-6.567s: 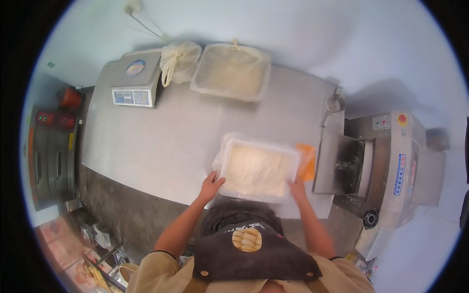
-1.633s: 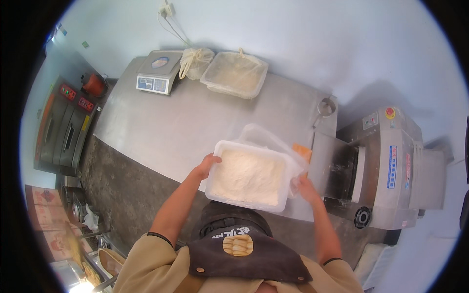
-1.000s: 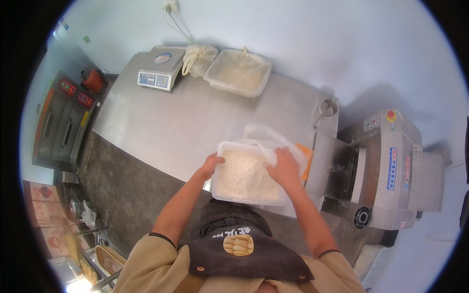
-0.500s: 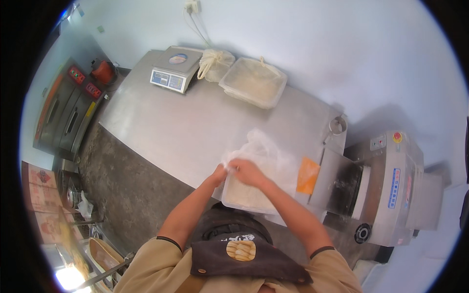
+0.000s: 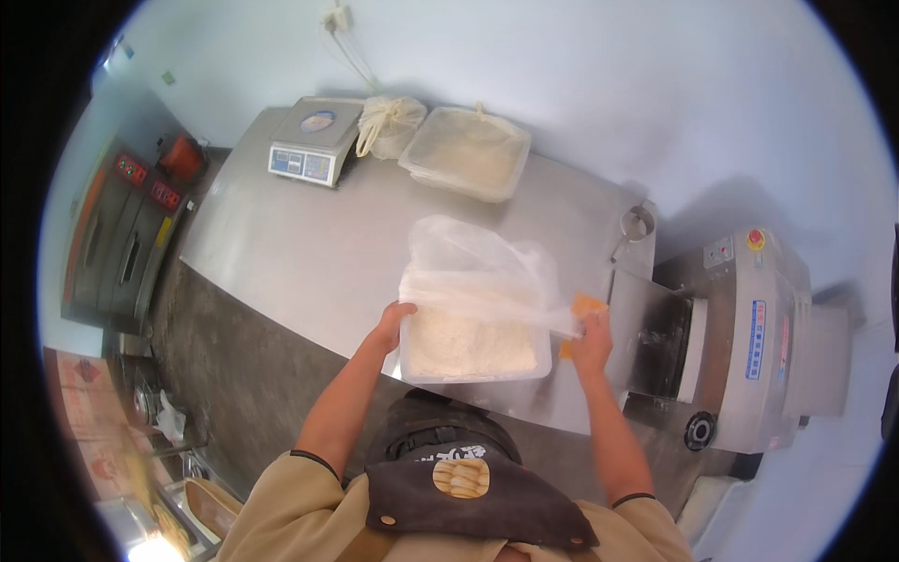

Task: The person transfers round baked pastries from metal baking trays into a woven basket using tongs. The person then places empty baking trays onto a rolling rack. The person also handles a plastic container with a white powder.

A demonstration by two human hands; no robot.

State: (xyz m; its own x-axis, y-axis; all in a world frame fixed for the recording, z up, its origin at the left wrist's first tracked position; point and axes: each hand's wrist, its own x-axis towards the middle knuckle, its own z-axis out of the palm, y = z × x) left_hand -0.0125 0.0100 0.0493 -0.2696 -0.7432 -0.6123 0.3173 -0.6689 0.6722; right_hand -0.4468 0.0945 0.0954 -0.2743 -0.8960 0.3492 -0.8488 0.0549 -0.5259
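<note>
A white rectangular tub (image 5: 548, 365) stands near the table's front edge, holding a pale, floury-looking mass (image 5: 468, 345). Across its far half lies a thin clear plastic bag (image 5: 464, 251), bunched up beyond the rim. My left hand (image 5: 391, 323) is closed on the bag's edge at the tub's left rim. Off the right side, my right hand (image 5: 592, 345) pinches the opposite edge and pulls the plastic taut. Behind that hand an orange dough scraper (image 5: 588, 304) lies on the table, partly covered.
On the steel table (image 5: 300, 234), a digital scale (image 5: 314, 140), a tied bag (image 5: 391, 126) and stacked lidded tubs (image 5: 468, 155) stand along the back. A metal cup with a handle (image 5: 637, 223) sits at right, beside a dough machine (image 5: 735, 347). An oven (image 5: 122, 244) is far left.
My hands were together over the tub's far left part. Now they are wide apart, the right one moved rightward, with the plastic spread between them and more of the contents showing.
</note>
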